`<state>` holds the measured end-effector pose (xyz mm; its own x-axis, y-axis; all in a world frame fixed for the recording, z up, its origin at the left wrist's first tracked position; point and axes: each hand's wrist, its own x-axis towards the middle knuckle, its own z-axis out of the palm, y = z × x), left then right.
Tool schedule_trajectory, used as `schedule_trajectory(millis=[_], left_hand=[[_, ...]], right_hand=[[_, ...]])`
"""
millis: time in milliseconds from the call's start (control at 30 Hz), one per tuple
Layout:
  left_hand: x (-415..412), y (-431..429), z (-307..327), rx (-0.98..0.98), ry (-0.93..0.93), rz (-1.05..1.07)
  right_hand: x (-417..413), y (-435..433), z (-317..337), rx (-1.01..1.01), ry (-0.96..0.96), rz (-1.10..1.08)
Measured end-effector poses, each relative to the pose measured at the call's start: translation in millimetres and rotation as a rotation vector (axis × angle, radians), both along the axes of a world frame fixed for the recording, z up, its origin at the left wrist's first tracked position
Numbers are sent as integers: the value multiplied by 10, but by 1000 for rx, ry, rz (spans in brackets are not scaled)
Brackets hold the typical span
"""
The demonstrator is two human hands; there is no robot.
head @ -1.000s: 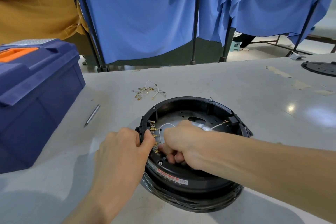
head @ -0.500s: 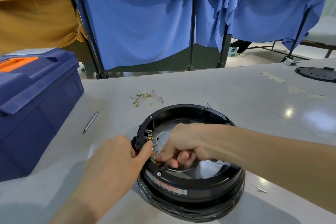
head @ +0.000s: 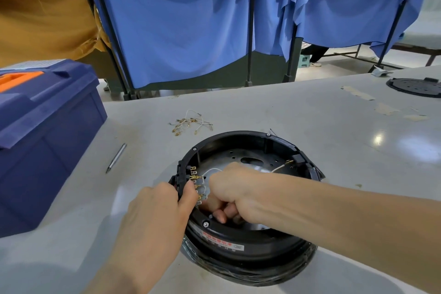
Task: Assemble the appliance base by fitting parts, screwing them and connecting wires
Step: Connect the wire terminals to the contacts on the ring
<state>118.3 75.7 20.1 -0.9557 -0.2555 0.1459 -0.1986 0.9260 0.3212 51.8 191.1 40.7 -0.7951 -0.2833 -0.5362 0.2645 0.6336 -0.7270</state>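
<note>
A round black appliance base (head: 248,243) stands on the grey table in front of me, open side up, with a metal floor inside. On its left inner wall sits a black terminal block (head: 181,174) with a row of brass tabs (head: 196,178). My left hand (head: 155,212) grips the base's left rim, thumb beside the tabs. My right hand (head: 229,191) reaches inside, its fingers curled down at the lower tabs, pinching a thin white wire (head: 212,170). Its end is hidden under the fingers. Another white wire (head: 280,167) runs to the right wall.
A blue toolbox (head: 45,131) with an orange handle stands at the left. A metal pen-like tool (head: 116,157) lies beside it. Loose brass-tipped wires (head: 191,123) lie behind the base. A black round plate (head: 415,87) rests at the far right. Blue curtains hang behind the table.
My right hand has shifted slightly along the row of tabs while my left hand kept its grip on the rim. The view has tilted a little; the base stays in place.
</note>
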Motion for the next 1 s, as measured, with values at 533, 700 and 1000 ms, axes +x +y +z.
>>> schedule_trajectory(millis=[533, 700, 1000], left_hand=[[-43, -118, -91, -394, -119, -187], [-64, -108, -71, -672, -287, -240], [-75, -91, -59, -669, -299, -238]], right_hand=[[-99, 175, 69, -128, -159, 187], [-49, 64, 67, -16, -58, 137], [15, -15, 43, 38, 40, 52]])
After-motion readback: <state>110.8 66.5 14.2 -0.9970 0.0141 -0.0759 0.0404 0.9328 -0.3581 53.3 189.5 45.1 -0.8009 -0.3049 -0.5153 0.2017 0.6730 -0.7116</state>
